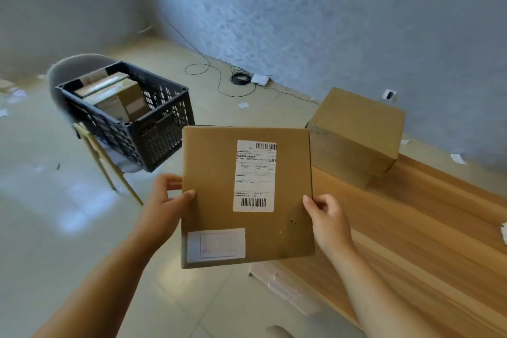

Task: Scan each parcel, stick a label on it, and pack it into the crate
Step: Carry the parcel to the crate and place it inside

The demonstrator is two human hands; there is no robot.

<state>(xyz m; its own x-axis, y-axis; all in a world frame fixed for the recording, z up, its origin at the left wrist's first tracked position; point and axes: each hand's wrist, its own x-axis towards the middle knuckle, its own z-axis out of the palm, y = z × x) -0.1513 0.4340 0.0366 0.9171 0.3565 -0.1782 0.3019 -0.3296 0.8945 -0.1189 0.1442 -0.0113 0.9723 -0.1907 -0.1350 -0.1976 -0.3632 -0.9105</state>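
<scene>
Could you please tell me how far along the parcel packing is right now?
Done: a few parcels already lie in the black crate. In hand: the left hand and right hand hold a flat parcel bearing a label, not yet crated. Left: packing it, then the cardboard box on the table.

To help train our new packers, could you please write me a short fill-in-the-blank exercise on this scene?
1. The left hand and right hand both hold the ____.
2. The crate stands on a ____.
3. The big box rests on the ____.
4. The barcode label is ____ in colour.
Missing: parcel; chair; table; white.
</scene>
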